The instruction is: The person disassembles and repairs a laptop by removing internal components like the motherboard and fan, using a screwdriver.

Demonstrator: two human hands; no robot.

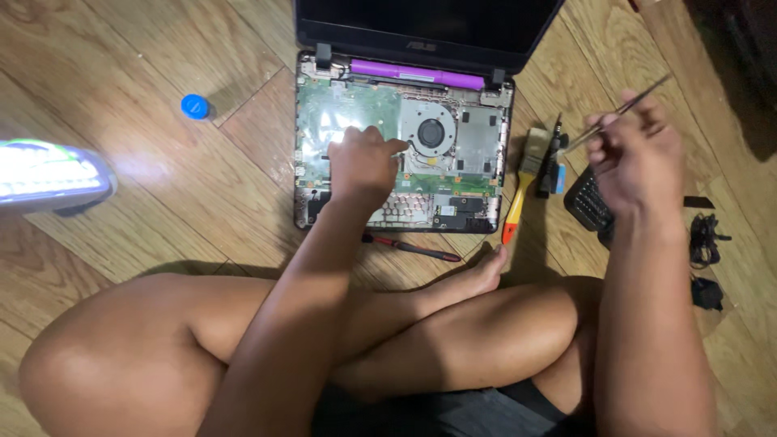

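We sit cross-legged on wood-plank floor (146,105), warm brown, lit from left by glowing lamp (48,174). Opened laptop (405,146) lies ahead, bottom cover off, green board and round fan (430,133) exposed, purple strip at hinge. Our left hand (364,162) rests fingertips on board beside fan; grip loose, clamped on nothing. Our right hand (631,158), raised right of laptop, grip pinched on thin tweezers (619,113). Brush (524,182), screwdriver (413,247), blue cap (194,106) on floor nearby.
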